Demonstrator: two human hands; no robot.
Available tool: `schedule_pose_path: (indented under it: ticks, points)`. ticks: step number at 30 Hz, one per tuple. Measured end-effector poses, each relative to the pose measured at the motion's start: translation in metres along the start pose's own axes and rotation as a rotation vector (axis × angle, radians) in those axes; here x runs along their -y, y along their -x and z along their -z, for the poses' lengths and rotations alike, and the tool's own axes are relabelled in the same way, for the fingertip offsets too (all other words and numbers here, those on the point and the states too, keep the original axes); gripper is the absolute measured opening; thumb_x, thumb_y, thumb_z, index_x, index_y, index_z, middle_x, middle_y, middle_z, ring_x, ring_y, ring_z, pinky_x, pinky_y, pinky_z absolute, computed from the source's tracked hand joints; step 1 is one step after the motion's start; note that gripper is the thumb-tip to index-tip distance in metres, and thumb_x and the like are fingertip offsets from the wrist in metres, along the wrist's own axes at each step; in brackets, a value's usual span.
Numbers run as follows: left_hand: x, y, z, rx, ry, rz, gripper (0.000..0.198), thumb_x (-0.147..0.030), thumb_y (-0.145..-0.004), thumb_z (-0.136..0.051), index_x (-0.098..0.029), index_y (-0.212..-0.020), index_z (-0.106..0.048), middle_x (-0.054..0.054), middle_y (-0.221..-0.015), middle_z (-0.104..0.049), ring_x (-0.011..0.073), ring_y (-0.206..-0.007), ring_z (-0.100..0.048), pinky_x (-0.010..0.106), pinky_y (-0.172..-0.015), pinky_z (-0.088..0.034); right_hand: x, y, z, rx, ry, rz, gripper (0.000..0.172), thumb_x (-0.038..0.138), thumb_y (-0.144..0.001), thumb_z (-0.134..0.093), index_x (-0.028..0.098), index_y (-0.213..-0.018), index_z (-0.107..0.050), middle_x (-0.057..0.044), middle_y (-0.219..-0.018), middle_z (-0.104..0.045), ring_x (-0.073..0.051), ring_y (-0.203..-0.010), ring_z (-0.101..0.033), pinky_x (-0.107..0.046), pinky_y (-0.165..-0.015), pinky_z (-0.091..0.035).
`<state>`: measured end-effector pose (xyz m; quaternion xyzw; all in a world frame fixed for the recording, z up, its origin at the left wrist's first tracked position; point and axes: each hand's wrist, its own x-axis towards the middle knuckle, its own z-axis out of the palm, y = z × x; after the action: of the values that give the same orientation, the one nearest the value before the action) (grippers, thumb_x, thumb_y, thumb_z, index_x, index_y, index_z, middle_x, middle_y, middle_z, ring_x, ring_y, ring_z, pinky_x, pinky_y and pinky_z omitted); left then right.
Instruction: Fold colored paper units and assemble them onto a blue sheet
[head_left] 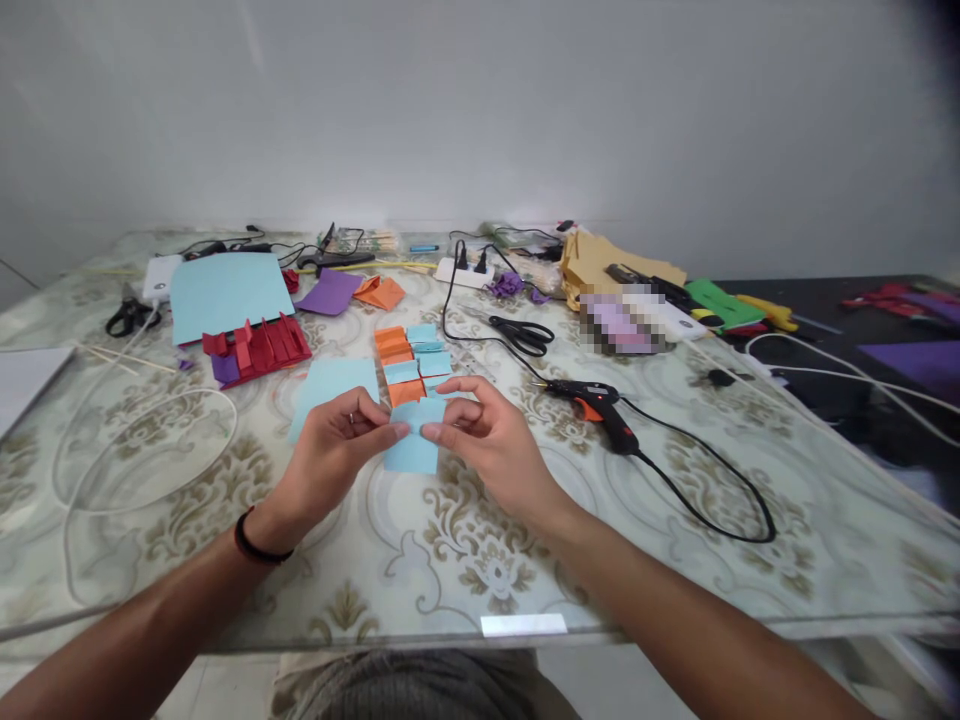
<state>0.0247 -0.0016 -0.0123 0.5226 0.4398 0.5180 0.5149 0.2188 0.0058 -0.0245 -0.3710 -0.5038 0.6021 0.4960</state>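
Note:
A small light-blue piece of paper (412, 453) is held up between both hands, over the near middle of the table. My left hand (341, 440) pinches its left side with thumb and fingers. On the right side, my right hand (487, 435) grips the same paper, thumb in front and fingers behind. Just beyond the hands lie folded orange paper pieces (394, 345) and folded light-blue paper pieces (429, 362) in two columns. A larger light-blue sheet (341, 378) lies flat behind my left hand and is partly covered by it.
To the right rest a black hot glue gun (600, 400) with its cord and black-handled scissors (525, 335). A white power strip (465, 272) sits at the back. Folded red paper strips (262, 350) and a blue sheet (229, 290) lie left; a white cable (150, 508) loops nearby.

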Motion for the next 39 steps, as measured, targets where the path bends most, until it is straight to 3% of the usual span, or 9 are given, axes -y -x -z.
schedule_pose_path:
  ticks: [3, 8, 13, 19, 22, 26, 31, 36, 39]
  points:
    - [0.0003, -0.0003, 0.0004, -0.015, -0.020, 0.023, 0.029, -0.023, -0.075, -0.088, -0.016, -0.066, -0.062, -0.006, -0.057, -0.052, 0.0058, -0.052, -0.041, 0.019, -0.049, -0.032, 0.0014, -0.0008, 0.0008, -0.001, -0.001, 0.018, 0.046, 0.038, -0.076, -0.090, 0.024, -0.110, -0.063, 0.008, -0.068, -0.063, -0.013, -0.066, -0.056, -0.028, -0.071, -0.045]
    - [-0.0008, 0.0014, 0.0001, -0.023, -0.008, 0.031, 0.031, -0.024, -0.075, -0.089, -0.016, -0.067, -0.060, -0.006, -0.058, -0.055, 0.0054, -0.052, -0.045, 0.017, -0.050, -0.035, 0.0015, 0.0000, -0.0006, -0.022, 0.025, 0.025, 0.044, 0.039, -0.077, -0.089, 0.024, -0.109, -0.062, 0.008, -0.068, -0.063, -0.013, -0.066, -0.056, -0.028, -0.069, -0.044]
    - [-0.0045, 0.0016, 0.0017, 0.011, 0.049, 0.050, 0.034, -0.024, -0.072, -0.092, -0.020, -0.086, -0.061, -0.004, -0.065, -0.067, 0.0096, -0.058, -0.059, 0.019, -0.056, -0.044, 0.0020, 0.0009, -0.0029, -0.032, 0.042, 0.037, 0.045, 0.040, -0.076, -0.088, 0.024, -0.108, -0.062, 0.007, -0.068, -0.064, -0.013, -0.065, -0.056, -0.028, -0.067, -0.044]
    - [-0.0038, -0.0014, 0.0051, 0.058, -0.014, 0.076, 0.038, -0.026, -0.075, -0.089, -0.020, -0.107, -0.071, -0.004, -0.066, -0.067, 0.0105, -0.060, -0.059, 0.020, -0.058, -0.044, 0.0013, -0.0009, 0.0000, -0.020, 0.066, 0.057, 0.041, 0.036, -0.078, -0.088, 0.023, -0.107, -0.063, 0.007, -0.069, -0.064, -0.012, -0.066, -0.058, -0.026, -0.068, -0.046]
    - [-0.0026, -0.0032, 0.0075, 0.180, -0.134, 0.124, 0.018, -0.032, -0.083, -0.083, -0.017, -0.085, -0.075, -0.003, -0.064, -0.062, 0.0096, -0.058, -0.053, 0.021, -0.055, -0.040, -0.0001, -0.0018, 0.0021, 0.022, 0.078, 0.060, 0.038, 0.037, -0.078, -0.086, 0.023, -0.106, -0.064, 0.004, -0.078, -0.068, -0.014, -0.074, -0.064, -0.028, -0.073, -0.050]
    - [-0.0027, -0.0026, 0.0091, 0.174, -0.259, 0.082, 0.036, -0.040, -0.085, -0.080, -0.016, -0.063, -0.065, -0.004, -0.057, -0.053, 0.0089, -0.054, -0.042, 0.023, -0.051, -0.031, -0.0013, -0.0007, 0.0021, 0.063, 0.133, 0.046, 0.031, 0.039, -0.081, -0.084, 0.022, -0.101, -0.069, 0.000, -0.089, -0.070, -0.016, -0.082, -0.065, -0.029, -0.076, -0.051]
    - [-0.0022, 0.0001, 0.0062, 0.112, -0.236, 0.042, 0.036, -0.042, -0.083, -0.081, -0.017, -0.063, -0.066, -0.004, -0.056, -0.049, 0.0093, -0.053, -0.038, 0.023, -0.049, -0.027, -0.0014, 0.0016, 0.0008, 0.079, 0.220, 0.032, 0.025, 0.045, -0.088, -0.077, 0.020, -0.089, -0.072, -0.001, -0.083, -0.069, -0.017, -0.077, -0.063, -0.031, -0.075, -0.050]
    - [0.0021, 0.0024, 0.0051, 0.225, -0.297, 0.021, 0.026, -0.040, -0.087, -0.079, -0.018, -0.073, -0.075, -0.001, -0.061, -0.059, 0.0130, -0.057, -0.049, 0.024, -0.050, -0.037, 0.0008, 0.0026, 0.0014, 0.043, 0.305, 0.119, 0.018, 0.040, -0.090, -0.075, 0.023, -0.089, -0.075, -0.002, -0.091, -0.074, -0.020, -0.086, -0.067, -0.032, -0.080, -0.051]
    - [0.0023, 0.0029, 0.0061, 0.188, -0.391, -0.078, 0.015, -0.035, -0.089, -0.078, -0.020, -0.094, -0.079, 0.000, -0.074, -0.068, 0.0142, -0.066, -0.058, 0.024, -0.058, -0.046, 0.0043, 0.0031, 0.0029, 0.057, 0.402, 0.174, 0.015, 0.038, -0.093, -0.073, 0.024, -0.091, -0.075, -0.003, -0.093, -0.076, -0.020, -0.089, -0.068, -0.033, -0.081, -0.051]
